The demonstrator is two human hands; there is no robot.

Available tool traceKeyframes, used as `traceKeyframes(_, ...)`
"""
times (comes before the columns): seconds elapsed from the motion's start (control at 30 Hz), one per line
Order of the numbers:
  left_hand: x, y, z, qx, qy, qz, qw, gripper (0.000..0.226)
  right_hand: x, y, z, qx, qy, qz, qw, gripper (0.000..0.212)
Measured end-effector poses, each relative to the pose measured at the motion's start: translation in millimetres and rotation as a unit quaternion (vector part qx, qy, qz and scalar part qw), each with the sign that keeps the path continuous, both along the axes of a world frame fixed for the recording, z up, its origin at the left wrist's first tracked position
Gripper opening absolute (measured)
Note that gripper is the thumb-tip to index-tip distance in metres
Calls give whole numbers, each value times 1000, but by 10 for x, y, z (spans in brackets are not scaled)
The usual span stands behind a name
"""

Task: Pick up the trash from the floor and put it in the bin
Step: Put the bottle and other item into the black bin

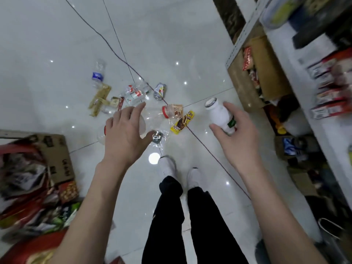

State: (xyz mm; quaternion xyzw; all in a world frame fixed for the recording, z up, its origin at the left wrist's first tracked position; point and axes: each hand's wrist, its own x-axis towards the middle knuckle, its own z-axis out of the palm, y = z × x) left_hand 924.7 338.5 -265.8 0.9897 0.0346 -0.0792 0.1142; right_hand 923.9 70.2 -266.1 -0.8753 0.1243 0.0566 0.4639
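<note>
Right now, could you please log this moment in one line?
right hand grips white bottle | left hand over clear bottle, grip unclear | drink can, yellow snack wrapper on floor | bin not seen

Floor [57,44]: glossy white tile, thin dark joint lines.
Plastic bottle [221,115]: white, green patch on the label, silver foil cap.
Snack wrapper [182,122]: yellow with a brown picture.
Drink can [160,90]: silver, red and yellow marks.
Water bottle [98,75]: clear, blue label.
Jar [168,111]: clear, red lid.
Flattened cartons [99,101]: beige, pale print.
Cardboard box [57,155]: brown, black lettering.
Trousers [205,225]: black.
Footwear [167,164]: white.
</note>
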Motion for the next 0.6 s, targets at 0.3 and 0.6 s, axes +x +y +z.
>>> traceKeyframes(0.3, -951, -360, 1409, -23, -44, 9, 999, 78, -1078, -154, 1350, 34, -15, -25, 999, 59)
traceKeyframes(0.6, -2322, -883, 1430, -168, 22, 15, 985, 82, -2833, -481, 1430, 51, 11, -147, 988, 57)
